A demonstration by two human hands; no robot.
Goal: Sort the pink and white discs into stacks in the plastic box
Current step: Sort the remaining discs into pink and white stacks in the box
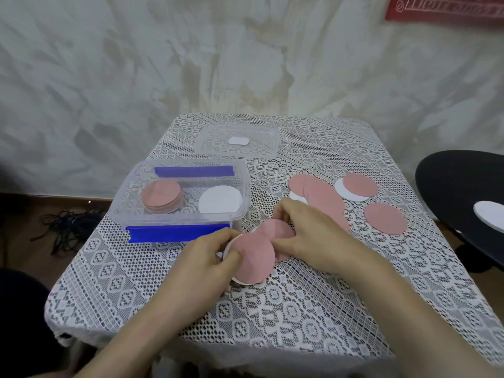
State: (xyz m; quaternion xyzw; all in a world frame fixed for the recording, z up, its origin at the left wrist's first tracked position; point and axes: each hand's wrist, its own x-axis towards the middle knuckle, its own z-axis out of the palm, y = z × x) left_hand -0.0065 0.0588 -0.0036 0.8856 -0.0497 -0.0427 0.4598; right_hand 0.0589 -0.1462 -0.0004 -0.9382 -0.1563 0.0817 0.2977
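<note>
Both hands are working a small overlapping pile of discs near the middle of the bench. The left hand (215, 257) has its fingers pinched on the pink disc (252, 257) with a white one under it; the right hand (308, 233) has fingers closed on the next pink disc (278, 229). I'd peel one off at a time so colours don't mix. The plastic box (177, 222) on the left holds a pink stack (161, 196) and a white stack (219, 200). More loose discs (319, 192) lie to the right.
</note>
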